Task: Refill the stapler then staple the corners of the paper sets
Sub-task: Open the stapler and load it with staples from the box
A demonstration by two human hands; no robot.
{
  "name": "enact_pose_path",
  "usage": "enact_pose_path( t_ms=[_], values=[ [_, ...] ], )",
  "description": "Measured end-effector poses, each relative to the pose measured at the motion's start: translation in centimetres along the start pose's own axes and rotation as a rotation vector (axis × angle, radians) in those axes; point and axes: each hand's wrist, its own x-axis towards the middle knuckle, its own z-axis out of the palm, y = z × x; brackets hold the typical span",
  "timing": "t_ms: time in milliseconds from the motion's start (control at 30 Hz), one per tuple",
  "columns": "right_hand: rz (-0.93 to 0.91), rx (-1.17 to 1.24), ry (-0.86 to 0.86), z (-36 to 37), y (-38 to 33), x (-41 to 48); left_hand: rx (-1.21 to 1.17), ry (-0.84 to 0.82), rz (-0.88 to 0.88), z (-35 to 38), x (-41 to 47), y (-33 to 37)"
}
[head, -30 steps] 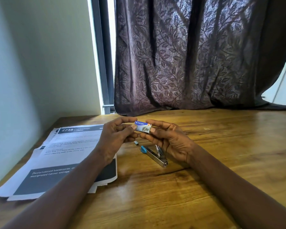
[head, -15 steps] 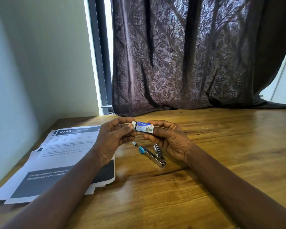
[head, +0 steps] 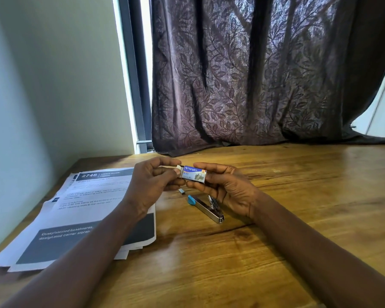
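Note:
A small blue and white staple box [head: 194, 173] is held above the wooden table [head: 276, 218]. My right hand [head: 227, 187] grips its sleeve from the right. My left hand [head: 151, 185] pinches the white inner tray [head: 178, 169], which sticks out a little at the box's left end. Below the hands lies the stapler [head: 206, 208], metal with a blue tip, hinged open on the table. A short strip of staples [head: 182, 191] rests just left of it. The printed paper sets [head: 80, 210] lie fanned on the table's left side, partly under my left forearm.
A dark leaf-patterned curtain [head: 253, 81] hangs behind the table and drapes onto its far edge. A pale wall [head: 42, 85] borders the table on the left. The table's wood stretches to the right and toward me.
The white inner tray has slid a little out of the box's left end under my left fingers. Both hands stay in about the same place above the stapler.

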Motion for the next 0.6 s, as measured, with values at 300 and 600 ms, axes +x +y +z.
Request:
enact_pose_path(
  t_ms=[300,600],
  values=[
    [0.029,0.057,0.019,0.03,-0.56,-0.16,-0.19,-0.072,-0.092,0.25,-0.21,0.47],
    [0.036,0.035,0.035,-0.22,-0.37,-0.02,0.201,0.029,0.058,0.87,-0.26,0.24]
  ],
)
